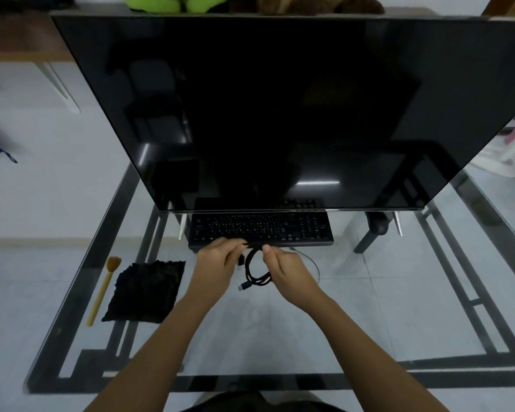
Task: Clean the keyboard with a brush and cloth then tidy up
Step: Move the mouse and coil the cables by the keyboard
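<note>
A black keyboard [260, 228] lies on the glass table [399, 322], tucked under the lower edge of a big dark monitor [265, 108]. Just in front of it, my left hand [217, 261] and my right hand [283, 264] both pinch a coiled black cable [254, 273], whose plug end hangs down between them. A thin strand of the cable curves away to the right of my right hand. Left of my hands lies a black cloth [144, 289], and beside it a brush [103, 289] with a yellow handle and tan bristles.
The monitor stands on slim metal feet [182, 227] on either side of the keyboard. A dark table frame [125, 203] shows under the glass. Green and brown soft toys [152, 3] sit behind the monitor. A white and pink object [512, 150] is on the floor at right.
</note>
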